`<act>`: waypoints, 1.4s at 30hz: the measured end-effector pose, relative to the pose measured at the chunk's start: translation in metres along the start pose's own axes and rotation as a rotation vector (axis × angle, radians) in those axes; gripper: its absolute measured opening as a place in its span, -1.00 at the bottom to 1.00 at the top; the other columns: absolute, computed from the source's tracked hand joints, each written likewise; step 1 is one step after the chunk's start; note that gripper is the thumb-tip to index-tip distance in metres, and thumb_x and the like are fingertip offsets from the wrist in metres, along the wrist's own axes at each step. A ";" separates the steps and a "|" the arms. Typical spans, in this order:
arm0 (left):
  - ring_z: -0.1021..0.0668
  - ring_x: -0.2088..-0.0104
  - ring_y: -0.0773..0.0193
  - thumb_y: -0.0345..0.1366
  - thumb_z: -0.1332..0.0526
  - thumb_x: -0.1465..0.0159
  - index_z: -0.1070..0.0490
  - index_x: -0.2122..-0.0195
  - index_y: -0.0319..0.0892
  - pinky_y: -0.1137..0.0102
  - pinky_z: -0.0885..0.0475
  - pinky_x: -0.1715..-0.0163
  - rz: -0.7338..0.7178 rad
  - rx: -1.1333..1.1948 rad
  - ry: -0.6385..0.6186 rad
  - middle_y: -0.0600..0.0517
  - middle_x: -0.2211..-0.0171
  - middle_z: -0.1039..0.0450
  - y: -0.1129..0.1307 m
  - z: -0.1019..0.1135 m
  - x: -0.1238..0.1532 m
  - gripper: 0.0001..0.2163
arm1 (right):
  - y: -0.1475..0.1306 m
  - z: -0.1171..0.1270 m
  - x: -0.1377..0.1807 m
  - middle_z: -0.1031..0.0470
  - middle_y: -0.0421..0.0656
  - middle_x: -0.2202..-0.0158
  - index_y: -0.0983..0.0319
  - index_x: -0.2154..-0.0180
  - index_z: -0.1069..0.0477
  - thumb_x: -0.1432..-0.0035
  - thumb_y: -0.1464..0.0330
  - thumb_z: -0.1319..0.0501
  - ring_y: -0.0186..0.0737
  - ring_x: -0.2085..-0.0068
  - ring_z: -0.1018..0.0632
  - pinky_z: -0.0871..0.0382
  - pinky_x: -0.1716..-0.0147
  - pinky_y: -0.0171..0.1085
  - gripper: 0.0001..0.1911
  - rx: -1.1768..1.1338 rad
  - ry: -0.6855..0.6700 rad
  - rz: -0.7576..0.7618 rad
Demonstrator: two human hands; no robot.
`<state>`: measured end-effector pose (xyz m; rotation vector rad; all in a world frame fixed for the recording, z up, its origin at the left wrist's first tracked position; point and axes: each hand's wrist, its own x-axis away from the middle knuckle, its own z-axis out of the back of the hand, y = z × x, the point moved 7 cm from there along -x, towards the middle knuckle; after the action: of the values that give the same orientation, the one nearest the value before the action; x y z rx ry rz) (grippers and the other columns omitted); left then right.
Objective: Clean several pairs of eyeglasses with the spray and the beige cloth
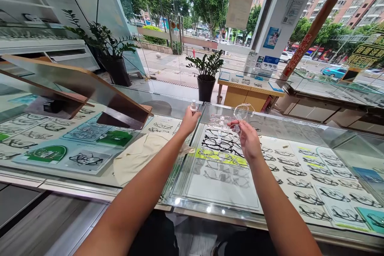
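My left hand is closed around a small clear spray bottle, held upright over the glass counter. My right hand pinches a pair of clear-framed glasses by one temple, lenses raised above the counter. Both arms reach forward over a glass display case with rows of spectacle frames under the glass. A beige cloth lies on the counter below my left forearm.
A raised glass lid with a wooden frame stands open on the left case. Two potted plants stand by the window. A wooden table and more display cases sit to the right.
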<state>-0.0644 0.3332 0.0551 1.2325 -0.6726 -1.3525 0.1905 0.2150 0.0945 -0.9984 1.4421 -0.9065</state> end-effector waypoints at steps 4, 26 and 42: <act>-0.43 -0.15 -0.01 -0.43 -0.21 -0.24 -0.23 0.10 -0.11 0.06 -0.31 -0.26 0.065 -0.097 0.168 -0.12 -0.01 -0.34 -0.028 0.024 -0.017 -0.76 | 0.005 -0.001 0.000 -0.71 -0.01 0.07 0.17 0.15 -0.59 -0.35 0.10 -0.20 0.04 -0.02 -0.64 -0.46 -0.10 0.04 -0.69 -0.034 -0.007 -0.024; -0.57 0.01 0.01 -0.38 -0.28 -0.32 -0.38 -0.01 -0.16 0.22 -0.42 0.00 0.107 -0.305 0.197 -0.17 0.01 -0.55 -0.056 0.041 -0.012 -0.76 | 0.018 -0.010 0.004 -0.72 -0.08 0.12 0.13 0.18 -0.65 -0.29 0.09 -0.29 0.01 0.03 -0.59 -0.33 -0.12 -0.03 -0.72 -0.157 -0.038 -0.116; -0.57 -0.03 -0.02 -0.54 -0.10 -0.25 -0.54 0.12 -0.12 0.18 -0.44 -0.03 -0.206 -0.859 0.046 -0.16 0.05 -0.51 0.026 0.150 0.068 -0.70 | 0.017 -0.006 0.004 -0.70 -0.03 0.14 0.17 0.21 -0.64 -0.24 0.10 -0.32 0.04 0.05 -0.60 -0.40 -0.07 0.00 -0.71 -0.159 -0.038 -0.107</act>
<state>-0.1819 0.2252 0.1031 0.6320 0.1015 -1.5340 0.1831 0.2171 0.0780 -1.2146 1.4569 -0.8542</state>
